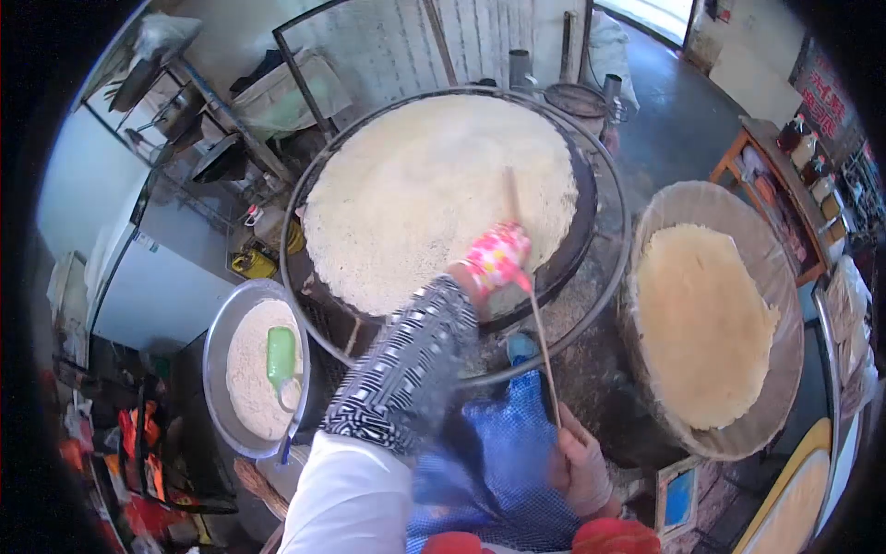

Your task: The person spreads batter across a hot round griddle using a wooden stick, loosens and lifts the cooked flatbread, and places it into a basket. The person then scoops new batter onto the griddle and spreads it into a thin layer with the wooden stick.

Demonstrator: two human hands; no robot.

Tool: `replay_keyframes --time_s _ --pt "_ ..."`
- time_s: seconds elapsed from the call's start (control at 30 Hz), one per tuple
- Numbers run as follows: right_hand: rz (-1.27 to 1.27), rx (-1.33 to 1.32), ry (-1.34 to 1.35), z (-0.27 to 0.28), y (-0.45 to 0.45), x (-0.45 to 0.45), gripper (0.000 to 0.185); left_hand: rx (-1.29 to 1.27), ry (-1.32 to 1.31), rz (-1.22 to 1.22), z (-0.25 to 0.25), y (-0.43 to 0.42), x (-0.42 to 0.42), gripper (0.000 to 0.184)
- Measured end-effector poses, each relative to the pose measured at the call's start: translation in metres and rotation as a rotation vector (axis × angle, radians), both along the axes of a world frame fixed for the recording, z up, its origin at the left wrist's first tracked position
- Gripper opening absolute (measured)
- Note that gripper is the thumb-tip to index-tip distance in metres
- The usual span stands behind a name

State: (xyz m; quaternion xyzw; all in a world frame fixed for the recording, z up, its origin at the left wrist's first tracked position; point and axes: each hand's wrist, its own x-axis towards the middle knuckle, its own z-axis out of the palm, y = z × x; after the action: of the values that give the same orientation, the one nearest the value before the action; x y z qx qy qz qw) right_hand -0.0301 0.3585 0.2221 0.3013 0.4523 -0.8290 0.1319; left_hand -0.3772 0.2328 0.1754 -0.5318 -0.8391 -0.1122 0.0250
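Note:
A wide pale layer of batter (406,185) covers most of a round dark griddle (583,189). My left hand (498,257), in a pink flowered covering, is closed around a wooden stick (544,355) over the griddle's near right part. The stick's flat, blurred far end lies over the batter. Its thin lower length slopes down towards me, where my right hand (583,466) closes on the lower end in front of the blue apron (517,425). Whether the stick is one piece is hidden by my left hand.
A metal ring (624,254) surrounds the griddle. At left stands a metal basin (214,355) of pale flour-like contents with a green scoop (281,355). A cloth-lined round basket (660,208) at right holds a flat, thin pancake (706,323). Bottles (805,148) stand on a wooden table.

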Motion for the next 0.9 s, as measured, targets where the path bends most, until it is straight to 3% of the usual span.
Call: replay_keyframes --time_s 0.07,0.13,0.2,0.23,0.3,0.33,0.4,0.47,0.53,0.6,0.63,0.67,0.7,0.77,0.8,0.83,0.87,0.9 --pt "0.312 0.264 0.113 0.031 -0.004 -0.032 0.042 0.123 0.101 0.015 0.007 -0.043 -0.012 0.071" --pt "0.346 0.281 0.144 0.022 -0.017 -0.056 0.034 0.132 0.124 0.142 0.003 -0.081 -0.021 0.070" --pt "0.351 0.124 0.226 -0.004 -0.031 -0.073 0.046 0.222 0.269 0.210 -0.024 -0.137 -0.028 0.074" --pt "0.363 0.128 0.228 -0.023 -0.041 -0.081 0.046 0.148 0.216 0.291 -0.008 -0.160 -0.013 0.071" --pt "0.411 0.601 0.916 -0.053 -0.067 -0.088 0.048 0.006 0.160 0.449 0.018 -0.207 0.024 0.071" --pt "0.413 0.592 0.923 -0.051 -0.077 -0.085 0.048 -0.059 0.158 0.529 0.022 -0.233 0.042 0.072" --pt "0.660 0.585 0.555 -0.046 -0.094 -0.075 0.048 -0.044 0.196 0.574 0.011 -0.290 0.083 0.075" --pt "0.901 0.784 0.489 -0.015 -0.091 -0.066 0.049 0.011 -0.046 0.690 0.028 -0.315 0.138 0.076" --pt "1.049 0.879 0.410 0.008 -0.079 -0.060 0.048 0.190 0.092 0.899 0.023 -0.333 0.179 0.064" --pt "0.656 0.989 0.829 -0.013 -0.062 -0.054 0.046 0.240 0.163 0.920 0.022 -0.330 0.193 0.053" --pt "0.675 1.114 0.775 -0.018 -0.048 -0.059 0.044 0.072 0.160 0.798 0.031 -0.316 0.194 0.051" --pt "0.824 1.407 0.673 -0.057 -0.024 -0.067 0.043 -0.088 0.164 0.676 0.041 -0.301 0.191 0.049" --pt "0.913 1.457 0.535 -0.054 -0.005 -0.082 0.040 -0.161 0.107 0.634 0.022 -0.294 0.187 0.040" --pt "0.786 1.823 0.490 -0.073 0.051 -0.093 0.035 -0.074 0.093 0.565 -0.013 -0.286 0.180 0.028" --pt "0.418 1.533 0.570 -0.127 0.100 -0.108 0.034 -0.002 0.145 0.537 -0.016 -0.275 0.185 0.027" --pt "0.437 1.673 0.446 -0.035 0.085 -0.103 0.035 0.078 0.254 0.527 -0.033 -0.267 0.191 0.027" --pt "0.334 1.627 0.570 -0.034 0.106 -0.104 0.038 0.035 0.117 0.596 -0.016 -0.246 0.204 0.026" --pt "0.269 1.546 0.533 -0.053 0.137 -0.112 0.039 0.278 0.149 0.582 -0.062 -0.236 0.207 0.019"
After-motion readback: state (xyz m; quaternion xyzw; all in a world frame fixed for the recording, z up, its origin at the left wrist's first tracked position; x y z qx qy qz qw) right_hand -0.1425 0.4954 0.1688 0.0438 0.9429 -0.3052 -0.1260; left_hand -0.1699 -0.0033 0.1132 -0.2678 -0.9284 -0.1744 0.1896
